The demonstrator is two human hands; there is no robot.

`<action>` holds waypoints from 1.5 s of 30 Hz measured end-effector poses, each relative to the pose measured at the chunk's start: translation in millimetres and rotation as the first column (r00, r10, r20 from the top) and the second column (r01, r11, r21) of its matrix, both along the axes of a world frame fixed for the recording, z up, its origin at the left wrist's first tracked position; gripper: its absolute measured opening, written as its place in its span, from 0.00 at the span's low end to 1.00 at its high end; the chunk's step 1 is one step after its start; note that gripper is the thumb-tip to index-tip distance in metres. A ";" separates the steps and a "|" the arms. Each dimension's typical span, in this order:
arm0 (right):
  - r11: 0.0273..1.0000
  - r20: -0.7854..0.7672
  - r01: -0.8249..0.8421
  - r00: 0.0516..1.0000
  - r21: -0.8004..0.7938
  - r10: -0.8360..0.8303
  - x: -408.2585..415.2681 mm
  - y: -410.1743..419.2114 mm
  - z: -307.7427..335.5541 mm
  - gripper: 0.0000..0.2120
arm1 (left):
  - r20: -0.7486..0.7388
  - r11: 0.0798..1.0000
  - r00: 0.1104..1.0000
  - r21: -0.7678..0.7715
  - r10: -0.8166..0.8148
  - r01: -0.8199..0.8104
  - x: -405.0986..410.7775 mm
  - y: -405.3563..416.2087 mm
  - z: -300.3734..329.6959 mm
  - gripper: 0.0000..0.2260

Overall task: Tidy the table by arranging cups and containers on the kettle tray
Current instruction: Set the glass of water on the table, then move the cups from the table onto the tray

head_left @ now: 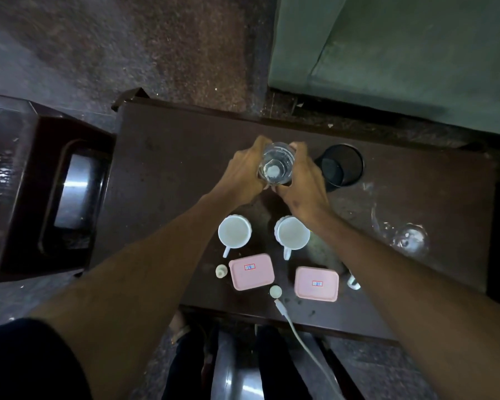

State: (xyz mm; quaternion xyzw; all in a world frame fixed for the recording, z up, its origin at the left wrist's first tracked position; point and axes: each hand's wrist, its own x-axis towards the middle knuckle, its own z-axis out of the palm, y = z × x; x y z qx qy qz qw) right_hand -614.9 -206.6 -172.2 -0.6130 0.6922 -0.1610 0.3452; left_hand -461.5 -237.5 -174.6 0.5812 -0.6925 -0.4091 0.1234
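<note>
Both hands — left hand (243, 171), right hand (300, 180) — grip a clear, round glass (276, 163)

Both bare arms reach forward, left hand (243, 171) and right hand (302, 180) curled together, gripping.

Clear glass (276, 164) upright; two white mugs (234, 233) (291, 234) near; two pink lidded containers (251, 271) (316, 283) nearest.
</note>
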 end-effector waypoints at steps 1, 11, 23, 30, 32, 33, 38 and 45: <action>1.000 -0.002 0.007 1.000 -0.003 -0.007 -0.3 0.2 -1.3 0.38 | -0.003 1.000 1.000 -0.003 0.000 0.000 -0.5 -0.8 -0.6 0.27; 0.985 -0.148 -0.111 0.985 -0.134 0.091 -3.5 11.9 12.2 0.49 | 0.039 0.997 0.999 0.068 0.036 -0.039 14.1 8.2 1.5 0.42; 0.854 -0.258 -0.512 0.841 -0.093 0.476 22.3 93.3 6.4 0.39 | 0.133 0.983 0.991 0.177 0.020 -0.044 95.9 104.3 0.3 0.42; 0.859 -0.267 -0.507 0.821 0.064 0.504 45.2 111.8 -15.8 0.40 | 0.071 0.992 0.997 0.118 -0.042 0.033 84.3 133.9 -13.9 0.27; 0.900 -0.231 -0.432 0.871 0.057 0.433 49.4 113.2 -19.3 0.37 | 0.056 0.994 0.998 0.112 -0.022 0.015 79.8 134.3 -12.5 0.26; 0.920 -0.196 -0.389 0.899 0.055 0.392 52.0 113.1 -19.9 0.34 | 0.048 0.993 0.999 0.115 -0.020 0.014 77.9 134.1 -11.3 0.26; 0.957 -0.124 -0.286 0.949 0.052 0.290 64.1 107.2 -13.3 0.30 | 0.042 0.992 0.999 0.126 -0.023 0.018 81.7 126.7 -4.6 0.30; 0.947 -0.092 -0.313 0.947 -0.067 0.307 149.1 58.7 38.9 0.25 | 0.090 0.999 0.995 -0.022 -0.038 0.040 168.2 80.3 25.6 0.33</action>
